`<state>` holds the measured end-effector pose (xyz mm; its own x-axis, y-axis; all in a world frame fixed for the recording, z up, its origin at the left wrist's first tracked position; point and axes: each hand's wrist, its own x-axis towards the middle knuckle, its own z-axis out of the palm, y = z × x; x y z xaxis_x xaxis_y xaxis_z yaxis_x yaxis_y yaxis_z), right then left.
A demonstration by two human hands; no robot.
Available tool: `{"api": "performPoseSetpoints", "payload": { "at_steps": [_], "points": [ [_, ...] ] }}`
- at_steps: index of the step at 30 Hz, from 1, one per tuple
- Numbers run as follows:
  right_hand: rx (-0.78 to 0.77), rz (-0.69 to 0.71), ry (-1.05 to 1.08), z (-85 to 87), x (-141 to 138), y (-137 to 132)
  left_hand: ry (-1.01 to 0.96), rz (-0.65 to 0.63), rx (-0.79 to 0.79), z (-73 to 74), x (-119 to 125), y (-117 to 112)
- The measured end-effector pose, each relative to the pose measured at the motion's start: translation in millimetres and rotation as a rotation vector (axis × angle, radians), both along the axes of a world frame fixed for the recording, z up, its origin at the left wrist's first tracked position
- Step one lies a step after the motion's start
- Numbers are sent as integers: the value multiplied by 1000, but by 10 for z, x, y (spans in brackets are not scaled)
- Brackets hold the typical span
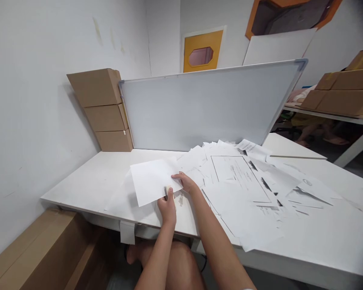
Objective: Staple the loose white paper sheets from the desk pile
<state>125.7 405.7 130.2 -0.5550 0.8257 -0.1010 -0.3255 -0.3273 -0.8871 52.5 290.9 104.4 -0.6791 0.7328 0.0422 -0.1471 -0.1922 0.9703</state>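
A blank white sheet of paper (153, 180) lies tilted on the white table (90, 183), slightly lifted. My left hand (167, 208) pinches its lower right edge, fingers closed on the sheet. My right hand (186, 182) rests on the sheet's right edge, fingers curled over the paper. Under and beside my hands lie more white sheets, one with a small printed mark (179, 198).
A large heap of printed papers (254, 189) spreads over the table to the right. A whiteboard (205, 106) leans upright at the back. Three stacked cardboard boxes (104, 110) stand at the back left. A long cardboard box (45, 253) lies on the floor at left.
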Motion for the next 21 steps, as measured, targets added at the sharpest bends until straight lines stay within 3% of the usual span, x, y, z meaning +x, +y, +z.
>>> {"api": "performPoseSetpoints", "payload": {
  "at_steps": [6, 15, 21],
  "points": [
    [-6, -12, 41, 12, -46, 4, 78, 8, 20, 12, 3, 22],
    [-53, -135, 150, -146, -71, 109, 272, -12, -11, -4, 3, 69],
    [-45, -45, 131, -153, -46, -32, 321, -49, 27, 22, -2, 67]
  ]
}}
